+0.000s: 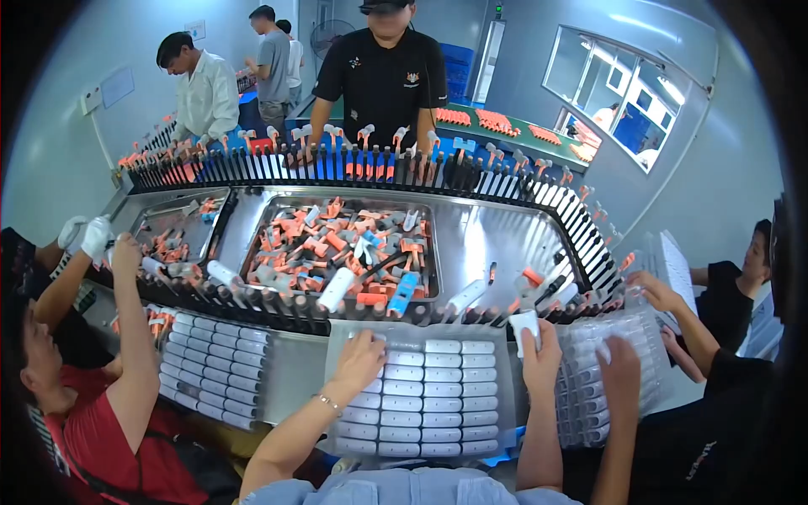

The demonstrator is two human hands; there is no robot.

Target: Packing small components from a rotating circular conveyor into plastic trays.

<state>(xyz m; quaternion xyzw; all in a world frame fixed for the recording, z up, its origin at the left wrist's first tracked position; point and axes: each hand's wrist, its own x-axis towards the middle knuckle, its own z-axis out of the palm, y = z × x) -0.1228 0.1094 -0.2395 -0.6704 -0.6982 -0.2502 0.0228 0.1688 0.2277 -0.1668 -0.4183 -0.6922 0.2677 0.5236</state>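
A clear plastic tray [334, 433] lies in front of me, with rows of glossy white rounded plastic pieces [421, 402] in its cells. My left hand [360, 360] rests over the tray's far left corner, fingers curled down together; whatever is under the fingertips is hidden. At the tray's far right, my right hand [543, 349] is raised and closed on a white plastic piece [523, 328], which stands upright between thumb and fingers. Just beyond, a rack of black upright pegs [396, 315] holds several white, blue and orange parts.
Behind the pegs, a metal bin [436, 252] is heaped with orange and grey parts. Similar trays of white pieces flank mine: a left tray [215, 370] and a right tray [589, 404]. Co-workers' arms reach in on both sides; a person [383, 80] stands opposite.
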